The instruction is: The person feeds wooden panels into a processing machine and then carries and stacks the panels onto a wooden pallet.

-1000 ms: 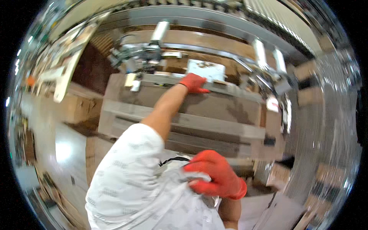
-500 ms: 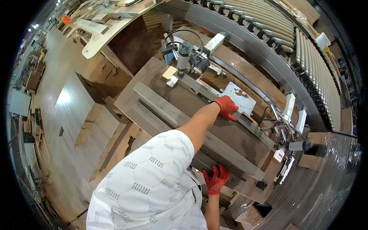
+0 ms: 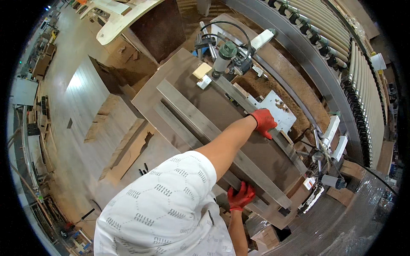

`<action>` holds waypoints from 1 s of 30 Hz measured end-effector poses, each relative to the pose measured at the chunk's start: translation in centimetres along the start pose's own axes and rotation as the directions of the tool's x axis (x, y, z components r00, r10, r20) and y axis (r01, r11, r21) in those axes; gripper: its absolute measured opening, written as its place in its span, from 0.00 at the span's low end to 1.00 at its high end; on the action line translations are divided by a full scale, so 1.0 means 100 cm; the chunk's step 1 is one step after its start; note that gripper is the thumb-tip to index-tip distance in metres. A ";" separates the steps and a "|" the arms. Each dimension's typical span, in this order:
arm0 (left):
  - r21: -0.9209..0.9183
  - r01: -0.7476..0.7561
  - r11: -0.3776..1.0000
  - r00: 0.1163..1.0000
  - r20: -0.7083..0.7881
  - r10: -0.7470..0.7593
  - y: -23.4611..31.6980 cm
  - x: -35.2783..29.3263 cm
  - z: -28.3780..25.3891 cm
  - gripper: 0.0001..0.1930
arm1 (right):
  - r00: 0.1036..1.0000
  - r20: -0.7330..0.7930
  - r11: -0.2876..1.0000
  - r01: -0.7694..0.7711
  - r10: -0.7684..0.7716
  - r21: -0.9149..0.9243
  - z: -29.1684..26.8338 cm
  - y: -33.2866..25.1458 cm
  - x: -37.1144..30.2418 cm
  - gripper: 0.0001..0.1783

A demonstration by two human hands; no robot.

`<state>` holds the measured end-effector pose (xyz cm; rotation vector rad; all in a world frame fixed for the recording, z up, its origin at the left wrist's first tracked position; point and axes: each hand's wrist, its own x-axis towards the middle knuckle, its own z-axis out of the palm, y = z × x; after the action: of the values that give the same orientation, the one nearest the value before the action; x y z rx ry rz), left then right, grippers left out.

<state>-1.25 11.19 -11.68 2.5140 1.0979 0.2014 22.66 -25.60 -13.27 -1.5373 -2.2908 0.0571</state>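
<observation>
In a red glove, my left hand [image 3: 265,123] is closed over the far grey strip [image 3: 291,152], which runs along the back of a brown board [image 3: 209,96]. My right hand [image 3: 241,196], also red-gloved, is closed at the board's near side on the nearest grey strip [image 3: 176,124]; its fingertips are partly hidden. Between my hands lies a longer grey strip [image 3: 192,114], partly covered by my left forearm. Beyond the far strip's left end stands a machine head with a green-capped cylinder [image 3: 225,55]. Another grey cylinder [image 3: 333,181] sits by its right end.
A roller conveyor [image 3: 316,25] runs along the far right behind a grey metal beam [image 3: 294,55]. Sawdust lies around a white plate [image 3: 279,111]. At left stands a stack of grey panels [image 3: 96,94] with torn cardboard. Plastic-wrapped goods [image 3: 337,226] stand at lower right.
The view has shifted, so the board and machine appear farther right. My right hand's fingers have drawn closer together on the near strip. My left hand stays on the far strip.
</observation>
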 end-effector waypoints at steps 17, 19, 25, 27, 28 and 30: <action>0.158 -0.004 0.987 0.994 0.110 -0.013 0.002 0.009 0.001 0.46 | 0.997 0.062 0.982 -0.027 0.039 -0.189 0.001 -0.011 0.002 0.38; 0.189 -0.009 0.982 0.998 0.056 -0.001 0.006 0.007 0.011 0.45 | 0.998 0.055 0.982 -0.013 0.023 -0.188 -0.001 -0.012 0.002 0.39; 0.166 0.014 0.986 1.000 -0.011 -0.013 0.015 0.005 0.020 0.40 | 0.984 0.158 0.984 -0.055 0.082 -0.169 -0.003 -0.017 0.009 0.45; 0.171 -0.010 0.985 0.997 -0.074 0.023 0.014 0.005 0.019 0.37 | 0.984 0.167 0.988 -0.032 0.058 -0.154 -0.002 -0.022 0.017 0.45; 0.170 -0.020 0.985 0.994 -0.100 0.037 0.011 0.004 0.019 0.36 | 0.984 0.171 0.989 -0.020 0.046 -0.147 -0.002 -0.024 0.021 0.46; 0.186 -0.070 0.980 0.982 -0.158 0.100 0.013 -0.001 0.015 0.33 | 0.988 0.127 0.987 -0.066 0.085 -0.147 0.003 -0.032 0.019 0.43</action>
<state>-0.07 9.87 -12.54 2.7498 1.1170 0.3564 19.07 -25.12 -12.26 -1.7407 -2.3838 0.0172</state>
